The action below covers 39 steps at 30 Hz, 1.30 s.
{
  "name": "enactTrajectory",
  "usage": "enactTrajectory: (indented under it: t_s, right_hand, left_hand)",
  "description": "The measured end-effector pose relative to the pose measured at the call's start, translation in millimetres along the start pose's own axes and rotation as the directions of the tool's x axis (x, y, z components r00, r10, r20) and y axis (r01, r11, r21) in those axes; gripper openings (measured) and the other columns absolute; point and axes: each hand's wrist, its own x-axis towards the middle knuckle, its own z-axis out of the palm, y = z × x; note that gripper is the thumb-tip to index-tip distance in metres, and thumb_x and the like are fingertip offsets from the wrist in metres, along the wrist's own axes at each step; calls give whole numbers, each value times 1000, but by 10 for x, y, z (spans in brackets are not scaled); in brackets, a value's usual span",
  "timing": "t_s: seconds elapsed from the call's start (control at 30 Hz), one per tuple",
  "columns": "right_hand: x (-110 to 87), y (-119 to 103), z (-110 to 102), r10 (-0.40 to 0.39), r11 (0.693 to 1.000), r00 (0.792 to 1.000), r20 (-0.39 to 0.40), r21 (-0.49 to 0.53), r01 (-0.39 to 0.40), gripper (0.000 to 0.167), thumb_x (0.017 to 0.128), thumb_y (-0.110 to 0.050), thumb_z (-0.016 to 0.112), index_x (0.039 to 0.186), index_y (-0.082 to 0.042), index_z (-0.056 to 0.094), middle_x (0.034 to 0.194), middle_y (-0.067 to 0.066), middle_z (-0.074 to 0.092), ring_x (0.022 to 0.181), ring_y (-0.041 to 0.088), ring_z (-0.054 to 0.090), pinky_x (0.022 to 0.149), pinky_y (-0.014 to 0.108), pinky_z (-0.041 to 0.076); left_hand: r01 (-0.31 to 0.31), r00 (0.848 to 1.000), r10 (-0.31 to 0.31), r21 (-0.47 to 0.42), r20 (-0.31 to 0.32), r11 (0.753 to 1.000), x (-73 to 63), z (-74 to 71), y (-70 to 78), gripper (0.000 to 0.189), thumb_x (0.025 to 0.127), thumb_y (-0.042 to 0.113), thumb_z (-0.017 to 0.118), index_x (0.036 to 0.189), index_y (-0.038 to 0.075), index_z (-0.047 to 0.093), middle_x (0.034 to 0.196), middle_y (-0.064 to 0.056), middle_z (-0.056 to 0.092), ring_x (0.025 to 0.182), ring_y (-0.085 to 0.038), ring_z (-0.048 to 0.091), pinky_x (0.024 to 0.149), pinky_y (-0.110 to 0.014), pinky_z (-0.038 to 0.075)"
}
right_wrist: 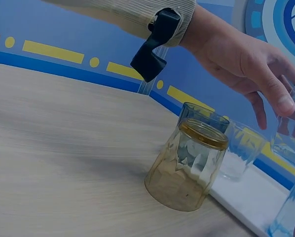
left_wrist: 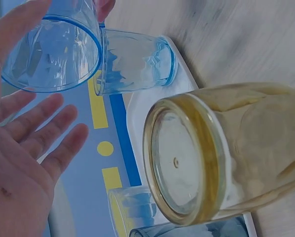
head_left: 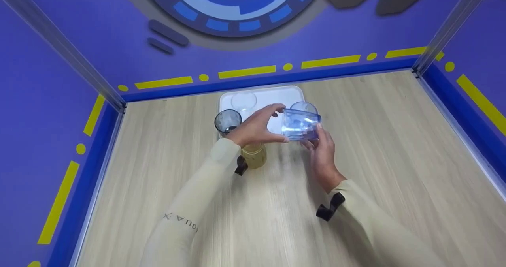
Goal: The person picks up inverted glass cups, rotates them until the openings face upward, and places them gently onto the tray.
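Observation:
A transparent blue drinking glass is held on its side above the tray. My left hand spans its left end, thumb below and fingers above. In the left wrist view, the glass's rim faces the palm of the left hand, with several fingers spread. My right hand grips the other end; only a bit of it shows in both wrist views. An amber glass stands upside down on the table, below the left hand. A dark grey glass stands left of the left hand.
A white tray lies near the back wall. On it are a clear glass at left and a pale blue glass at right, partly behind the held one. Blue panels enclose the wooden table.

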Motion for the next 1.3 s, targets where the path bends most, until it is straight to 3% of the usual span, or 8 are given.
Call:
enactTrajectory:
  t_s: [0.37,0.63,0.83,1.1,1.3]
  right_hand:
    - [3,-15,-19,27,998,1000,0,-48,-27,58,104,-48,26,145,-8,33,134,8,51,119,16,51,107,36,41]
    - [17,-15,-24,41,995,999,-13,-86,-42,56,104,-47,26,141,-8,40,117,0,56,102,11,56,95,32,48]
    - [21,-16,-38,55,991,998,11,-124,-54,57,104,-49,24,144,-10,39,123,2,53,105,14,54,95,30,49]
    - [45,-14,-34,69,996,997,-33,-56,-71,46,105,-41,27,132,-7,44,112,-1,55,105,19,58,94,35,50]
    - [29,-5,-55,75,994,996,-38,-81,-78,48,105,-42,26,128,-3,45,120,6,56,113,26,58,91,31,52]
  left_hand:
    - [-31,999,30,-14,-21,999,1,2,20,90,72,46,82,146,27,35,137,2,50,126,-16,49,102,-34,46]
    - [-65,997,62,-55,-55,996,19,-4,31,84,73,40,83,142,24,39,133,0,50,122,-18,52,95,-33,51]
    - [-81,995,77,-69,-62,994,25,-21,35,83,73,40,83,141,23,39,134,-4,49,122,-21,54,92,-31,52]
    - [-88,994,81,-97,-73,991,21,-56,40,82,74,37,83,141,24,38,137,-6,46,124,-22,52,93,-33,53]
    - [-102,990,89,-123,-108,987,14,-88,37,81,75,32,83,142,23,37,137,-6,44,123,-22,49,92,-34,54]
